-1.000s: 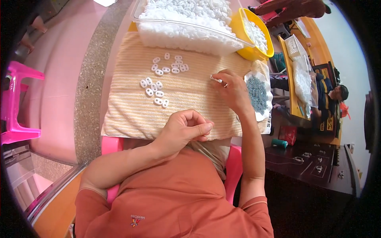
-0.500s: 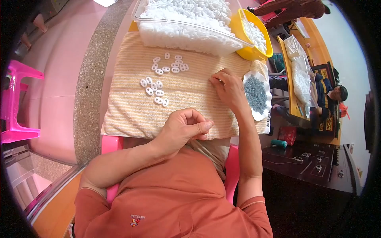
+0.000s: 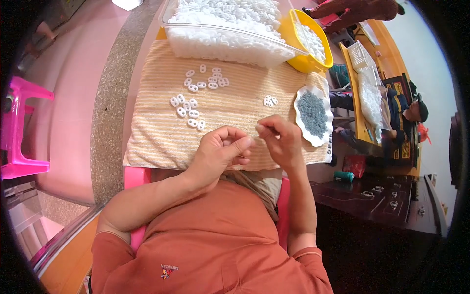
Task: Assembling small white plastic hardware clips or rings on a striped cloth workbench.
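My left hand (image 3: 221, 149) is curled over the near edge of a striped beige towel (image 3: 161, 142), fingers bent; whether it holds a piece is hidden. My right hand (image 3: 280, 138) is right beside it, thumb and forefinger pinched on a small white piece. Several small white plastic rings (image 3: 191, 105) lie loose on the towel ahead of my left hand, and a small cluster of white rings (image 3: 270, 101) lies ahead of my right hand. A white scalloped dish (image 3: 299, 116) holding tiny grey parts sits at the towel's right edge.
A clear tub (image 3: 230, 41) heaped with white rings stands at the back, a yellow bowl (image 3: 318, 61) of white pieces to its right. A pink stool (image 3: 22, 127) is at the left. Another person (image 3: 409, 110) sits at a cluttered table on the right.
My right hand has drawn back from the towel's right side toward my left hand, bringing a small white piece. A small cluster of rings now lies where it was.
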Available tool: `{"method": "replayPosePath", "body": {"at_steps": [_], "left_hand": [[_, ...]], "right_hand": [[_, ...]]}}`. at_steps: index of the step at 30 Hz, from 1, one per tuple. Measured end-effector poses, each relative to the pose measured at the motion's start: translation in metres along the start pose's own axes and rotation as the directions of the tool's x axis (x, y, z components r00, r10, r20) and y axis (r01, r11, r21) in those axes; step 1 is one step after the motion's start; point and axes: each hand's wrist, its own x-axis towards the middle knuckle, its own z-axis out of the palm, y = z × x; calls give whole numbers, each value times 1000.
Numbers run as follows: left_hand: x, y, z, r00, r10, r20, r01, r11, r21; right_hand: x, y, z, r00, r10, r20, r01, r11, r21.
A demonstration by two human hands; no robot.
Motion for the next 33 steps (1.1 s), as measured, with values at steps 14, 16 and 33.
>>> {"method": "replayPosePath", "body": {"at_steps": [14, 16, 33], "left_hand": [[2, -4, -4, 997, -29, 72, 33, 998, -55], [3, -3, -5, 995, -21, 98, 27, 998, -59], [1, 5, -1, 989, -39, 141, 55, 993, -106]], "right_hand": [[-19, -7, 4, 995, -91, 48, 64, 914, 402], [-23, -2, 3, 996, -37, 83, -8, 872, 489], [35, 17, -20, 997, 65, 35, -60, 990, -129]]}}
